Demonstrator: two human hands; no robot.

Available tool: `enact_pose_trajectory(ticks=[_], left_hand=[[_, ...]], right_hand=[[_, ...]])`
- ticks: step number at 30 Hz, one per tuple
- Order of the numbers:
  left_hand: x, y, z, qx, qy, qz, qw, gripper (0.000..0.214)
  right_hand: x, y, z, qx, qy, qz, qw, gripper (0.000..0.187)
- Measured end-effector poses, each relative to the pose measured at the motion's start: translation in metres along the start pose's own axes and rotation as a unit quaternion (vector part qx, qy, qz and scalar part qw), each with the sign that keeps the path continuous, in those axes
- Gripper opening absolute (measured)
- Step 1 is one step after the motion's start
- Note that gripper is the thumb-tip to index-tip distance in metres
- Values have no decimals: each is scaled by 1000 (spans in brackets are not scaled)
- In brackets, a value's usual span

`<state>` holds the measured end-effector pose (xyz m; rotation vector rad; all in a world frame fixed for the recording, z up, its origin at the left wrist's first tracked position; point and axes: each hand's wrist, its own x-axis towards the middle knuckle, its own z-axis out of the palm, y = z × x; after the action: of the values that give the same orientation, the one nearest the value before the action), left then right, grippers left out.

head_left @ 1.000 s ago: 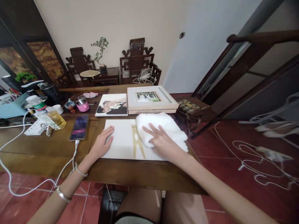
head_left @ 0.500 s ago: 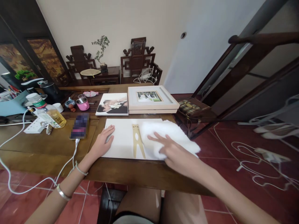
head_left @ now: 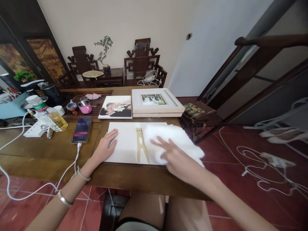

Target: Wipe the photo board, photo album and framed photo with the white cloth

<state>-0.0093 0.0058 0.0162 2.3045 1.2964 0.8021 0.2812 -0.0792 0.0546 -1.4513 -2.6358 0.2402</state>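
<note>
My left hand (head_left: 107, 146) lies flat, fingers stretched out, on the left edge of a white panel (head_left: 124, 141) on the table. On that panel is a tan, long-legged animal figure (head_left: 140, 144) with a white oval on its belly; I cannot tell if it is printed or a separate piece. My right hand (head_left: 169, 150), fingers spread, presses on a fluffy white cloth (head_left: 183, 138). The cloth covers the panel's right part and hangs past its right side. Its left edge reaches close to the figure.
Behind the panel lie a photo panel (head_left: 116, 107) and stacked picture frames (head_left: 156, 102). Leftward are a phone (head_left: 81, 130) on a white cable, a power strip (head_left: 35, 128), a bottle (head_left: 54, 118) and a pink cup (head_left: 85, 107). Cables (head_left: 271, 160) trail on the floor at right.
My right hand and the white cloth have slid slightly left, closer to the tan figure. The left hand keeps its place on the panel.
</note>
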Motion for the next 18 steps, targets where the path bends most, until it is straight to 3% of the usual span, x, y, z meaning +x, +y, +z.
enact_pose_trajectory(ticks=[4, 7, 10, 14, 18], left_hand=[[0, 0, 1, -3, 1, 2, 1000, 42], [0, 0, 1, -3, 2, 1, 1000, 41], [0, 0, 0, -2, 2, 0, 1000, 41], [0, 1, -1, -7, 2, -1, 1000, 42], [1, 2, -2, -7, 0, -2, 1000, 41]], right_hand=[[-52, -27, 7, -4, 10, -42, 999, 33], [-60, -33, 8, 0, 8, -44, 999, 33], [-36, -25, 6, -11, 15, -30, 999, 34], [24, -6, 4, -23, 10, 18, 1000, 33], [77, 3, 5, -28, 46, 58, 997, 33]])
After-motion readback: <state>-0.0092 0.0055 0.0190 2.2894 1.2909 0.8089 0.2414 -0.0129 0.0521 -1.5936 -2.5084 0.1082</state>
